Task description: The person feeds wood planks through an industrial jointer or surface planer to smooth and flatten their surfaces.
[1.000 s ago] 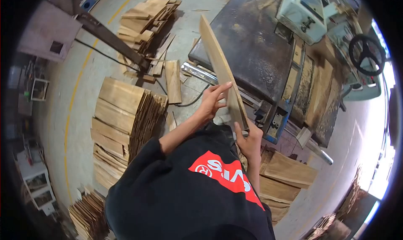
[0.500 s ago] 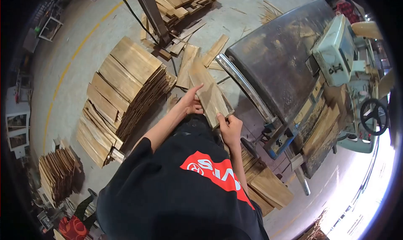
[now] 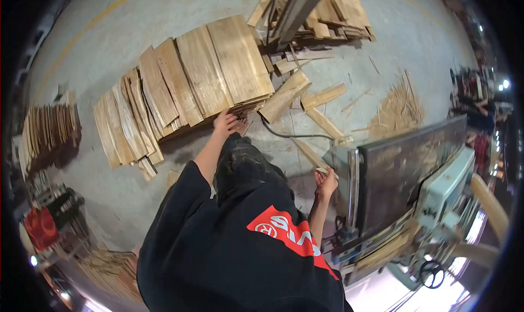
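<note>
Your right grip (image 3: 326, 183) covers part of the near end of the narrow, pale wooden board (image 3: 310, 153). Whether your left grip (image 3: 225, 123) touches the wide stack of flat tan boards (image 3: 204, 66) is unclear. The top edge cuts off your grey-brown metal post (image 3: 303, 13).

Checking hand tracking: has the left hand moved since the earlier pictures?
Yes. Judged against the large board stack, the left hand has moved toward its near edge; whether the fingers touch it, I cannot tell.
</note>
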{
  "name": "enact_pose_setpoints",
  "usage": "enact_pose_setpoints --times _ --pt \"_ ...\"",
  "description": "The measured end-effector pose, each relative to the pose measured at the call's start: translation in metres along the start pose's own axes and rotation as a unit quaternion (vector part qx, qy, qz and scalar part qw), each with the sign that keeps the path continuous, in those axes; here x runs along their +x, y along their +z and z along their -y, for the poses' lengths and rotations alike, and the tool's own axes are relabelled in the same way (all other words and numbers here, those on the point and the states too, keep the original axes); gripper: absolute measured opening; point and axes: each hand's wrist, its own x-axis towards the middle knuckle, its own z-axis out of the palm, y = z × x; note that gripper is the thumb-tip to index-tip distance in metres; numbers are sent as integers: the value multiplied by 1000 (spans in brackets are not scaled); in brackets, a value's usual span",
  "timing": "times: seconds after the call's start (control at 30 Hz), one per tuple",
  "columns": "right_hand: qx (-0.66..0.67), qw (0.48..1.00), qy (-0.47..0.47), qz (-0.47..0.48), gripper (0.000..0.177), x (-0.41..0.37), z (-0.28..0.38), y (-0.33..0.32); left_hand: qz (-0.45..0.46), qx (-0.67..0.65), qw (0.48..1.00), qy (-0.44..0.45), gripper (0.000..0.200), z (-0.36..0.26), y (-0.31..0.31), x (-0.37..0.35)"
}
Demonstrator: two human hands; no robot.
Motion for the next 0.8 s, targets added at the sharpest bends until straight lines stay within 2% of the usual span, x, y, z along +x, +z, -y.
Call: enact_pose_setpoints --times 0.1,0.13,0.23,0.27,0.3,0.37,0.47,0.57,0.67,0.77,0.8 --pt "107 994 2 15 41 32 3 25 -144 -172 974 -36 102 -12 -52 38" --pt "181 983 23 17 36 53 -11 26 -161 -210 963 -46 107 -15 -57 39" --pt "190 978 72 57 38 82 -34 41 -193 -315 927 -63 119 -18 -70 44" --pt "186 964 152 116 39 99 -43 34 -188 -350 916 -55 122 -13 -75 57" --pt "119 968 188 119 39 99 -43 36 -183 -384 904 -45 124 -9 -79 67" --pt "-15 959 259 116 40 88 -52 47 -158 -407 900 -12 114 0 -85 78" --pt "-248 930 176 204 43 53 -45 73 -148 -458 876 38 100 4 -87 85" --pt "-347 897 126 243 42 20 -35 110 -246 -481 838 82 91 -3 -87 80" --pt "-405 861 91 295 44 12 -37 130 -264 -454 847 79 72 0 -99 87" --pt "-437 836 65 325 44 11 -46 141 -266 -417 867 63 65 -8 -99 74" --pt "-441 832 61 331 44 14 -49 141 -232 -444 862 77 56 -4 -104 75"
